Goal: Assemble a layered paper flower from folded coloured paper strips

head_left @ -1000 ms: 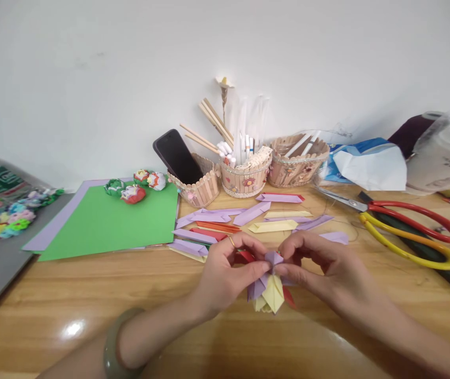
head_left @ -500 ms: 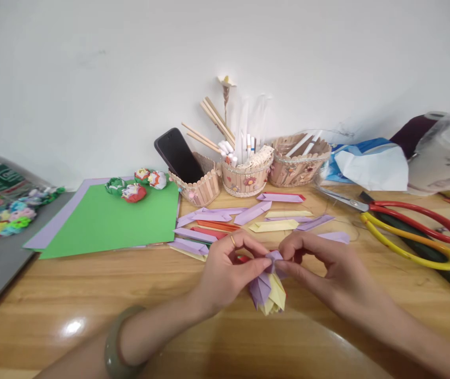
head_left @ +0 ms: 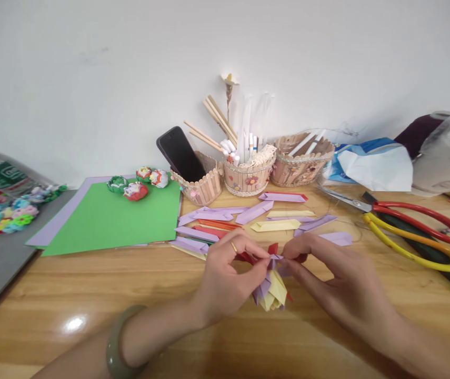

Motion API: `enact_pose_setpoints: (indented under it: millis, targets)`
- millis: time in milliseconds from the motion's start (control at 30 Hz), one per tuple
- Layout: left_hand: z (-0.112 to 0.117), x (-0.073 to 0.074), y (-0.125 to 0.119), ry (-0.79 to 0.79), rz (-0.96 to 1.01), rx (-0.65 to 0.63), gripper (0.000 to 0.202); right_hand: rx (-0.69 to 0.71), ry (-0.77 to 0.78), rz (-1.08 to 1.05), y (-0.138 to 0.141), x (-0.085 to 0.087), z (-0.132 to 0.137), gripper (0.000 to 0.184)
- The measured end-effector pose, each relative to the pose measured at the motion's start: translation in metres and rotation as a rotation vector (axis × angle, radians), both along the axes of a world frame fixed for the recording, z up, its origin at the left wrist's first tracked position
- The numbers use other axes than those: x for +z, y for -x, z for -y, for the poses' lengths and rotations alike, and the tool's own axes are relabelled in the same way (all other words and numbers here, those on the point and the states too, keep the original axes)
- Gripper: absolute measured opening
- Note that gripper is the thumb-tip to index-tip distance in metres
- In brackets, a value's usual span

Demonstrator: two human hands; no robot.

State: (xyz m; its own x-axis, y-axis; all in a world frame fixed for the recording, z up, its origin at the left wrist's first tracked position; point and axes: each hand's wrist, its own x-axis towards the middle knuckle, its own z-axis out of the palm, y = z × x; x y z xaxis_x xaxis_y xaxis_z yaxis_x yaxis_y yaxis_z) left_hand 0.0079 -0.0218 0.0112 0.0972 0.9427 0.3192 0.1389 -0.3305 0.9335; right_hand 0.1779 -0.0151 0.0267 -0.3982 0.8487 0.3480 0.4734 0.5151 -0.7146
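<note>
A folded-paper flower (head_left: 275, 289) in purple, yellow and red hangs between my two hands, just above the wooden table. My left hand (head_left: 235, 279) pinches its top purple piece from the left between thumb and index finger. From the right, my right hand (head_left: 327, 271) pinches the same piece, fingertips close to the left ones. Part of the flower is hidden behind the left thumb. Just beyond my hands lie several folded paper strips, among them a yellow strip (head_left: 276, 226) and a purple strip (head_left: 254, 212).
Green paper (head_left: 118, 221) with several small paper flowers (head_left: 136, 191) lies at left. Along the wall stand stick baskets (head_left: 248, 179), one holding a phone (head_left: 181, 155). Large scissors (head_left: 418, 210) with red and yellow handles rest at right. A grey board (head_left: 3, 273) occupies the left edge.
The flower has tipped slightly, so its top purple piece now looks flatter and a red tip shows above it. Both hands keep their pinch. The whole view has shifted a little.
</note>
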Motion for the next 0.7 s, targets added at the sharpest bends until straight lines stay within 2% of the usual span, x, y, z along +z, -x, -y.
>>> enact_pose_setpoints:
  millis: [100, 200, 300, 367, 433, 500, 567, 667, 700]
  targets:
    - [-0.001, -0.001, 0.001, 0.008, 0.016, -0.009, 0.005, -0.013, 0.059, 0.003, 0.001, 0.001, -0.001, 0.005]
    - [-0.003, -0.002, 0.002, 0.128, 0.089, -0.026, 0.003, 0.022, 0.121, 0.029, 0.002, 0.002, -0.004, 0.009]
    - [-0.005, -0.003, 0.0, 0.375, 0.17, -0.086, 0.006, 0.018, -0.032, 0.077, 0.001, 0.0, -0.004, 0.011]
    - [-0.005, -0.004, -0.002, 0.484, 0.183, -0.11, 0.009, 0.003, -0.166, 0.134, 0.001, -0.002, -0.003, 0.011]
    - [-0.006, -0.004, -0.003, 0.454, 0.142, -0.091, 0.01, 0.002, -0.287, 0.219, -0.001, -0.005, -0.003, 0.009]
    - [-0.006, -0.004, -0.002, 0.342, 0.09, -0.072, 0.012, 0.014, -0.39, 0.296, -0.003, -0.007, -0.003, 0.006]
    - [-0.006, -0.003, 0.0, 0.273, 0.117, -0.108, 0.013, 0.027, -0.457, 0.332, -0.005, -0.007, -0.003, 0.007]
    - [-0.008, -0.002, 0.003, 0.351, 0.314, -0.221, 0.006, 0.048, -0.467, 0.289, -0.008, -0.006, -0.005, 0.012]
    - [-0.009, -0.002, 0.004, 0.405, 0.361, -0.242, 0.01, 0.053, -0.457, 0.264, -0.009, -0.005, -0.006, 0.014]
